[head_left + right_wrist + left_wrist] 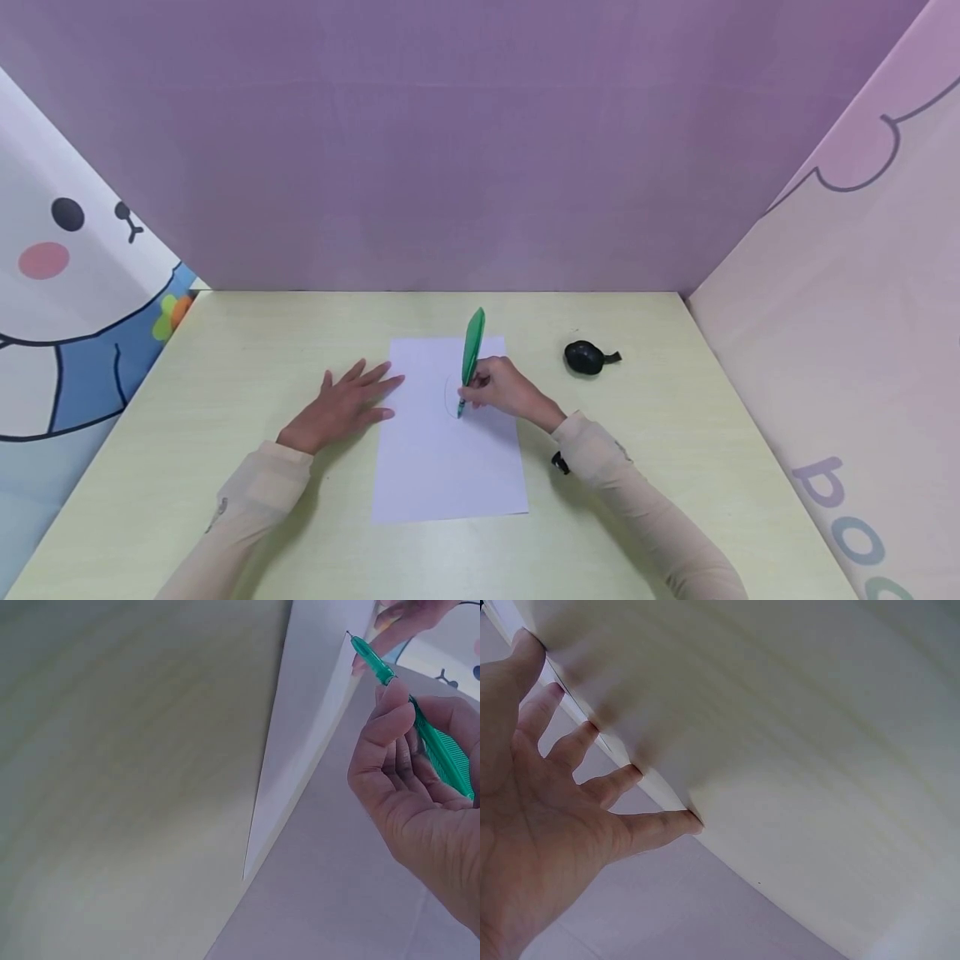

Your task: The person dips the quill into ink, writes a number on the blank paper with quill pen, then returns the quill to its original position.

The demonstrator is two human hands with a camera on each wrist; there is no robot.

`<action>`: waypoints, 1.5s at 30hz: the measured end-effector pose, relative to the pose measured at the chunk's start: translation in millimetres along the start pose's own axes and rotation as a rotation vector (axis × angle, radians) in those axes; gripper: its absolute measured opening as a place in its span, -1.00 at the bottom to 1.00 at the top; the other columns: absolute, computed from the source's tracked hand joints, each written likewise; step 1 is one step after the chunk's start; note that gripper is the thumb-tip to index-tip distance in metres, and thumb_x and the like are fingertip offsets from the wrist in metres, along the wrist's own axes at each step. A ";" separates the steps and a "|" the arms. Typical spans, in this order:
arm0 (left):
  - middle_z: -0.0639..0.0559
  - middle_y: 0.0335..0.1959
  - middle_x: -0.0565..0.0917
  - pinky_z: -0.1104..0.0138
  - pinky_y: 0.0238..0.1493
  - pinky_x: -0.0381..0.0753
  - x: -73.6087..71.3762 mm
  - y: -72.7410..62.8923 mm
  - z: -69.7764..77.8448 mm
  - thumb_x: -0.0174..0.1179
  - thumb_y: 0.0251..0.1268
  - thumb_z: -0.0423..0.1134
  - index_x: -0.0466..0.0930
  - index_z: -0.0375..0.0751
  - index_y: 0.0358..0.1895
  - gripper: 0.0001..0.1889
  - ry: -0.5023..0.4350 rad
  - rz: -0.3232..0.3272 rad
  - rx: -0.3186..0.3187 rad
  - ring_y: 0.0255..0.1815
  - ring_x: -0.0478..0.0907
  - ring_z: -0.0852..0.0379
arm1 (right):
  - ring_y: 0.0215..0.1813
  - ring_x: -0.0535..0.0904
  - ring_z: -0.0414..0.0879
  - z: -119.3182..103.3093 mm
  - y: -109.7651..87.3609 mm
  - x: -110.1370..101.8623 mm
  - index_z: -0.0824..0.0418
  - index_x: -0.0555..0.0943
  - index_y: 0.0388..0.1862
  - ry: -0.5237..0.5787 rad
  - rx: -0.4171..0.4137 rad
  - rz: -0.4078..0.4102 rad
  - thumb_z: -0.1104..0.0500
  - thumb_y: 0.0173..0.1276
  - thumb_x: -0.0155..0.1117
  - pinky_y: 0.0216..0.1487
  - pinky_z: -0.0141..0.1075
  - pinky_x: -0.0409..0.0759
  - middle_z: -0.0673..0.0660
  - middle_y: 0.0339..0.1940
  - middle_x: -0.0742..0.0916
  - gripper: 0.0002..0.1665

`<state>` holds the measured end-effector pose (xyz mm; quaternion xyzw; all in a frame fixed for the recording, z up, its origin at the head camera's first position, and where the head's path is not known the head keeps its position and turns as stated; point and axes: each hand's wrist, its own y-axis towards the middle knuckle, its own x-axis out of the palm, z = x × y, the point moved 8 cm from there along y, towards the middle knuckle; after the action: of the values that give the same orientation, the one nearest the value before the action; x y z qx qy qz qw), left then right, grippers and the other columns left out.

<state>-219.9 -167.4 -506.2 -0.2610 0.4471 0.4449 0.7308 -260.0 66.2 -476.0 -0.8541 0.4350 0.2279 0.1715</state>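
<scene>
Pen [473, 346], green, feather-shaped top: over middle of paper [450, 475], upper end leaning slightly toward the right, tip at lower end of a thin curved line [446, 398] and apparently touching the sheet.

Right hand [504, 387]: thumb and fingers pinched round the pen, low on the barrel; feather part rising clear above the grip.

Left hand [341, 411]: fingers spread wide, palm down, laid across the left edge of paper; thumb and forefinger tips on the sheet, little finger on table [247, 358]; nothing held.

Handling, pen: probably light; barrel likely hard and a little slick, feather top likely thin and bendable. Best taken by the barrel just above the tip, not by the feather.

Handling, paper: likely very light, limp, quick to slide or crease; best steadied flat near an edge.

Edges and room: far edge of paper well short of purple wall [480, 167]; lower half of sheet free of hands. Bare tabletop between right edge of paper and black round thing [584, 357], a short tab on its right side, just beyond the right hand. Small black piece [559, 462] beside right sleeve [592, 446], partly hidden; kind impossible to tell.
</scene>
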 end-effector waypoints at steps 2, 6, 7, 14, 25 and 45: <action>-0.17 0.66 0.25 -0.64 0.38 -0.19 0.4 0.3 -0.4 0.22 0.55 0.04 0.36 0.00 0.59 -0.37 -0.001 0.001 0.000 0.66 0.03 -0.48 | -0.40 0.75 -0.08 0.7 -0.1 -0.5 0.37 0.73 -0.28 0.004 0.005 0.002 0.32 0.43 0.42 -0.30 -0.29 0.74 0.23 -0.38 0.82 -0.89; -0.16 0.66 0.25 -0.64 0.38 -0.19 1.3 0.5 -1.5 0.22 0.55 0.05 0.36 0.02 0.59 -0.36 0.000 0.001 -0.004 0.66 0.03 -0.47 | -0.40 0.76 -0.10 2.6 0.8 -0.7 0.38 0.72 -0.28 0.011 0.013 0.002 0.33 0.43 0.42 -0.30 -0.32 0.74 0.22 -0.38 0.82 -0.90; -0.15 0.66 0.25 -0.64 0.38 -0.19 1.5 0.5 -1.8 0.22 0.55 0.06 0.36 0.02 0.59 -0.36 0.000 0.001 -0.005 0.66 0.03 -0.47 | -0.41 0.76 -0.10 2.7 0.7 -0.9 0.38 0.72 -0.29 0.012 0.014 0.003 0.33 0.43 0.42 -0.30 -0.32 0.74 0.22 -0.38 0.82 -0.90; -0.15 0.66 0.25 -0.64 0.38 -0.19 2.6 0.7 -3.3 0.21 0.55 0.06 0.36 0.03 0.60 -0.36 -0.001 -0.001 -0.006 0.66 0.03 -0.47 | -0.40 0.76 -0.07 1.7 -0.4 -2.1 0.39 0.71 -0.29 0.013 0.019 0.001 0.34 0.43 0.41 -0.30 -0.31 0.75 0.26 -0.38 0.82 -0.90; -0.16 0.66 0.25 -0.64 0.38 -0.19 1.9 0.1 -2.1 0.21 0.55 0.06 0.36 0.02 0.60 -0.37 -0.007 -0.001 -0.006 0.66 0.03 -0.47 | -0.39 0.77 -0.03 1.7 0.7 -2.6 0.39 0.72 -0.28 -0.003 0.032 0.004 0.35 0.43 0.40 -0.30 -0.30 0.75 0.26 -0.38 0.82 -0.91; -0.20 0.64 0.27 -0.66 0.35 -0.19 -0.6 0.5 2.3 0.23 0.55 0.00 0.38 -0.03 0.58 -0.38 -0.021 0.013 0.011 0.64 0.05 -0.51 | -0.45 0.72 -0.14 1.6 -0.5 -6.6 0.40 0.72 -0.27 -0.020 0.025 0.024 0.36 0.42 0.40 -0.35 -0.35 0.71 0.26 -0.39 0.82 -0.92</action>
<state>-219.5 -165.6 -504.6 -0.2494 0.4434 0.4502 0.7338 -263.4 71.7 -473.7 -0.8442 0.4464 0.2329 0.1836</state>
